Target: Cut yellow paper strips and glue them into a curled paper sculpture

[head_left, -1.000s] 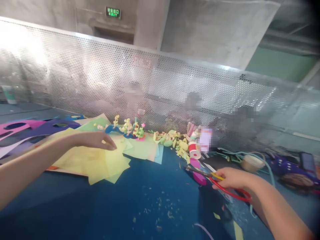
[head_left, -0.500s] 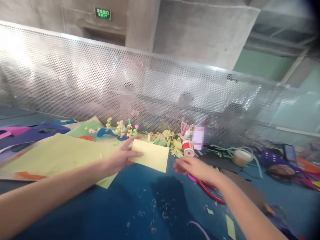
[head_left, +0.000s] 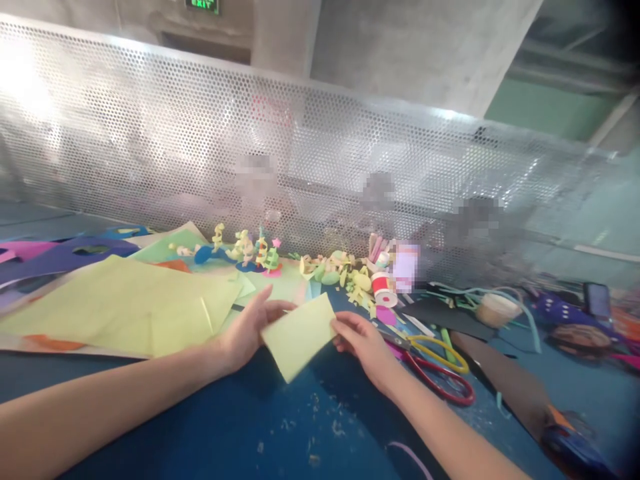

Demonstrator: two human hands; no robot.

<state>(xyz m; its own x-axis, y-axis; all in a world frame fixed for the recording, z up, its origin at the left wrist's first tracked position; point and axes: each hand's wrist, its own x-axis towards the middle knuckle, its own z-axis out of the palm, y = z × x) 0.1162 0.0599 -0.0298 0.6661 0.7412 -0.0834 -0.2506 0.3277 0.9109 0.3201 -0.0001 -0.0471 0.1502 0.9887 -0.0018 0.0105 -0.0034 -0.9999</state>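
Both hands now pinch 1 small pale-yellow paper rectangle (head_left: 299,335) at mid-frame: left hand (head_left: 245,331) grips its left edge, right hand (head_left: 361,341) its right corner. Red-and-yellow-handled scissors (head_left: 431,363) lie released just right of them

Table (head_left: 210,427): paper sheet (head_left: 299,335) near the middle, held between left hand (head_left: 245,335) on its left edge and right hand (head_left: 364,343) on its right edge. Stack of larger paper sheets (head_left: 125,307) lies left of the hands. Scissors (head_left: 430,363) lie just right of the right hand. Paper figures (head_left: 250,252) and tape roll (head_left: 384,290) stand behind the hands, before the perforated screen (head_left: 200,147). Small cup (head_left: 493,309) sits right of the tape roll. Paper scraps (head_left: 320,413) lie before the held sheet.
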